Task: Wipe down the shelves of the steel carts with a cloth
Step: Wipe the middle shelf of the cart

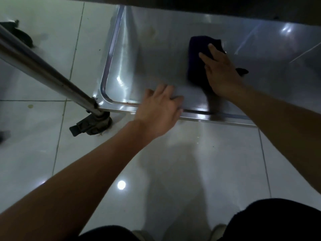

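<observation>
The bare left arm reaches forward from the lower left. Its left hand (157, 111) lies palm down, with fingers spread and thumb out to the right. The bare right arm comes in from the right edge. The right hand (221, 73) presses down flat, its fingers straight and pointing away.

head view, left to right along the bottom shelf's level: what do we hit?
Steel cart post → caster wheel at the shelf's corner → left hand resting on the shelf's front rim → dark cloth on the shelf → right hand pressing flat on the cloth.
</observation>
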The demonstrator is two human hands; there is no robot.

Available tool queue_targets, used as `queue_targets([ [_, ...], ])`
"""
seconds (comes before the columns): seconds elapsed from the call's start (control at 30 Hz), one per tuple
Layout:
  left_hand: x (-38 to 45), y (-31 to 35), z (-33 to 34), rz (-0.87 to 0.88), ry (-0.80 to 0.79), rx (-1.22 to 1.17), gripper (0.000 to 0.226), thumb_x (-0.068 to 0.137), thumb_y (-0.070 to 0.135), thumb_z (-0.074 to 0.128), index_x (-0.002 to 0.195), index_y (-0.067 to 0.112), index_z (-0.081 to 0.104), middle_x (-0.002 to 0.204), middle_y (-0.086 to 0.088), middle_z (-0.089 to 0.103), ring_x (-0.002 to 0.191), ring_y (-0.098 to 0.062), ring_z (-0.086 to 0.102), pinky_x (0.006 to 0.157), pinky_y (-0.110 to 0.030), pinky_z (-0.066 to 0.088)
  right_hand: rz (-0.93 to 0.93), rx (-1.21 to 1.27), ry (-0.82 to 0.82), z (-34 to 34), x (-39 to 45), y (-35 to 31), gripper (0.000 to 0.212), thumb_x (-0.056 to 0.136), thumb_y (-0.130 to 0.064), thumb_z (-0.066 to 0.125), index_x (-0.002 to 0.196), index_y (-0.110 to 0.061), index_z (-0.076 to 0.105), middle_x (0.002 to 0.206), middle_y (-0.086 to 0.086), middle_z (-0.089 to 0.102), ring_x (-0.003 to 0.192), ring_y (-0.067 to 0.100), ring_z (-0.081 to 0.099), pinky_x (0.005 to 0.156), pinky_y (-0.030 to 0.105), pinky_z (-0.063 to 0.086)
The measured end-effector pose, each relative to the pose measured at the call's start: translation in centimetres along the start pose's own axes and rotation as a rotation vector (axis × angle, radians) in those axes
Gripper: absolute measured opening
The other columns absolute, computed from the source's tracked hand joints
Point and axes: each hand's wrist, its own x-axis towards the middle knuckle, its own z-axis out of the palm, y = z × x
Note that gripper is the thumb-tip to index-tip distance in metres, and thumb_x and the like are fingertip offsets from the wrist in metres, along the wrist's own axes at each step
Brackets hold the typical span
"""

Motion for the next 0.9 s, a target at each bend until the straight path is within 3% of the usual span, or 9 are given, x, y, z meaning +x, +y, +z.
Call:
queue_targets([
  [0.27, 2.1, 3.8, 0.7, 0.18, -0.096, 0.048, 0.048, 0.098, 0.046, 0.043, 0.141, 0.026, 0.047, 0.15, -0.004, 0.037, 0.14, -0.026, 0.032, 0.104, -0.044, 0.035, 0.134, 0.037, -0.018, -1.6, -5.2, 6.4, 0.048, 0.109, -0.021, 0.03, 0.157, -0.026, 0.027, 0.168, 0.003, 0.003, 0.153, 0.03, 0.008, 0.123, 0.042, 0.015],
  [0.5, 1.9, 9.2, 2.0, 0.176, -0.147, 0.047, 0.059, 0.095, 0.045, 0.049, 0.148, 0.023, 0.04, 0.156, -0.007, 0.029, 0.145, -0.027, 0.025, 0.109, -0.048, 0.032, 0.06, 0.054, 0.043, -2.0, -10.4, 8.4, 0.047, 0.106, -0.009, 0.038, 0.153, -0.013, 0.037, 0.165, 0.016, 0.014, 0.15, 0.039, 0.016, 0.118, 0.05, 0.026],
  [0.67, 3.1, 10.4, 2.2, 0.097, -0.112, 0.017, 0.056, 0.092, 0.045, 0.052, 0.142, 0.022, 0.044, 0.152, -0.005, 0.032, 0.142, -0.026, 0.027, 0.109, -0.049, 0.031, 0.066, 0.072, 0.047, -1.4, -12.6, 8.3, 0.047, 0.105, -0.014, 0.039, 0.151, -0.019, 0.041, 0.165, 0.013, 0.017, 0.149, 0.038, 0.019, 0.12, 0.048, 0.025],
  [0.9, 5.5, 10.9, 1.2, 0.164, -0.167, 0.114, 0.047, 0.093, 0.04, 0.051, 0.132, 0.013, 0.051, 0.144, -0.007, 0.04, 0.13, -0.029, 0.041, 0.1, -0.047, 0.041, 0.031, 0.056, 0.078, -0.7, -13.7, 9.1, 0.047, 0.104, -0.013, 0.04, 0.151, -0.021, 0.042, 0.165, 0.009, 0.019, 0.15, 0.034, 0.021, 0.116, 0.054, 0.03],
])
